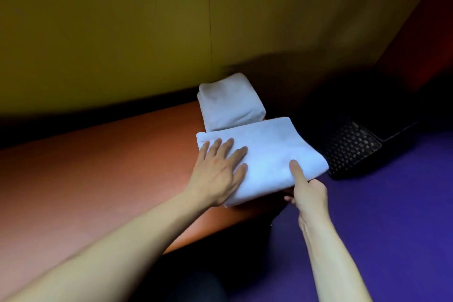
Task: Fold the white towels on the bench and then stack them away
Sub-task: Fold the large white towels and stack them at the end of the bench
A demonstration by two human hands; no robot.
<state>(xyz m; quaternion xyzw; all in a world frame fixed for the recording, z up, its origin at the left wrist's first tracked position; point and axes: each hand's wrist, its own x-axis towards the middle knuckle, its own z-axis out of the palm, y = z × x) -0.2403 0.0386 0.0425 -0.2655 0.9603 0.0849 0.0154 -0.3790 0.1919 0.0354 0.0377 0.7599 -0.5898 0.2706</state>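
My left hand [217, 170] lies flat, fingers straight, on the folded white towel [264, 154] at the bench [98, 179] end. My right hand [307, 187] pinches its near edge, thumb on top. Just beyond my grip sits a second folded towel [230, 103] against the wall [122, 32]; right of it, a dark mesh basket [353, 149] on the floor.
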